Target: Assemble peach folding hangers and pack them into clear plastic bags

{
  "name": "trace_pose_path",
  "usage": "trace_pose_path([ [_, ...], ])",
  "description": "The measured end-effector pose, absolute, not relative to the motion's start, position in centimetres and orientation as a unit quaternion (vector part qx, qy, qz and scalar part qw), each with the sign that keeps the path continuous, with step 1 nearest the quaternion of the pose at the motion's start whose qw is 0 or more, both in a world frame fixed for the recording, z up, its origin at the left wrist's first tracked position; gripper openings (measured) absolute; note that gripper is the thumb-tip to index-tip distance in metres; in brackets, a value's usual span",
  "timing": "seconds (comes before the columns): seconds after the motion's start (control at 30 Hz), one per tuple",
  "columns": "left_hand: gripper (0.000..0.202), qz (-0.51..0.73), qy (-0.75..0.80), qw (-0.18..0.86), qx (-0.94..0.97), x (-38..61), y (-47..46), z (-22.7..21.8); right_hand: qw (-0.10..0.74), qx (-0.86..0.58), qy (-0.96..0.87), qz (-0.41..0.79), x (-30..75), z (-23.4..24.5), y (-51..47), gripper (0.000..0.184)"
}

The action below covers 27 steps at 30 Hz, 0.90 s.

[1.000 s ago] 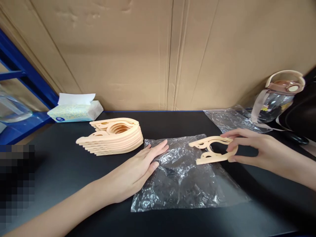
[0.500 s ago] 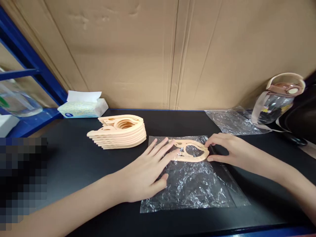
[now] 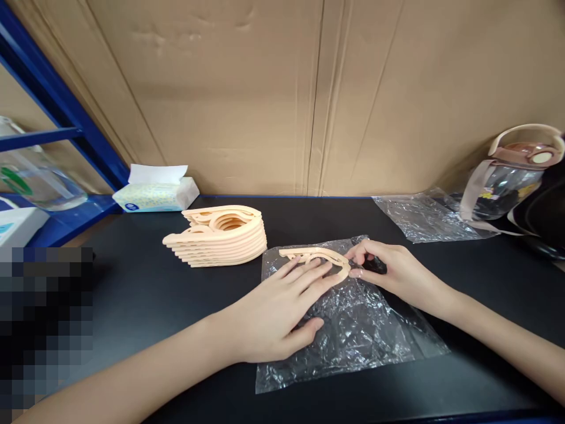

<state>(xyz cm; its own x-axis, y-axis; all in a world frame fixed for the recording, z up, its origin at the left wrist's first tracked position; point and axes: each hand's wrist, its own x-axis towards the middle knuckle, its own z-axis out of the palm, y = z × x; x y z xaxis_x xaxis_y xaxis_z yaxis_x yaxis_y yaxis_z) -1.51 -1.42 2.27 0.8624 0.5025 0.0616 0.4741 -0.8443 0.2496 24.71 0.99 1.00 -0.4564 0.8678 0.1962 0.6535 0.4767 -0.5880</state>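
Observation:
A peach plastic folding hanger (image 3: pixel 329 253), folded up, lies at the upper part of a clear plastic bag (image 3: pixel 353 330) on the black tabletop. Whether it is inside the bag or on top, I cannot tell. Spread flat over the hanger and the film is my left hand (image 3: pixel 282 312), its fingers hiding the hanger's near side. My right hand (image 3: pixel 392 265) pinches the hanger's curved right end between thumb and fingers, with film raised beside it. To the left stands a neat stack of matching folding hangers (image 3: pixel 220 241).
A tissue pack (image 3: pixel 156 191) sits at the back left, beside a blue metal frame (image 3: pixel 57 88). Another clear plastic bag (image 3: pixel 424 218) lies at the back right, near a strapped drink bottle (image 3: pixel 507 182). A cardboard wall (image 3: pixel 229 106) closes off the back.
The hanger has shifted left along the bag, with my right hand following its curved end. My left hand has slid right, covering more of it. The view has turned slightly.

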Motion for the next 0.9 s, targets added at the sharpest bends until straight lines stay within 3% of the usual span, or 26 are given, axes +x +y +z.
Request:
trace_pose_path([
  [0.17, 0.058, 0.061, 0.282, 0.098, 0.952, -1.9, -1.4, 2.2, 0.225, -0.456, -0.812, 0.288, 24.9, 1.4, 0.8, 0.025],
  [0.37, 0.069, 0.061, 0.238, 0.095, 0.965, -2.5, -1.1, 2.4, 0.173, -0.451, -0.836, 0.259, 25.3, 2.1, 0.6, 0.019],
  [0.6, 0.039, 0.068, 0.210, -0.072, 0.973, -1.9, -2.2, 1.7, 0.196, -0.476, -0.814, 0.269, 25.1, 1.7, 0.6, 0.017],
  [0.9, 0.042, 0.073, 0.203, 0.005, 0.976, -2.2, -2.0, 2.1, 0.201, -0.426, -0.785, 0.403, 25.2, 2.1, 0.5, 0.027],
])
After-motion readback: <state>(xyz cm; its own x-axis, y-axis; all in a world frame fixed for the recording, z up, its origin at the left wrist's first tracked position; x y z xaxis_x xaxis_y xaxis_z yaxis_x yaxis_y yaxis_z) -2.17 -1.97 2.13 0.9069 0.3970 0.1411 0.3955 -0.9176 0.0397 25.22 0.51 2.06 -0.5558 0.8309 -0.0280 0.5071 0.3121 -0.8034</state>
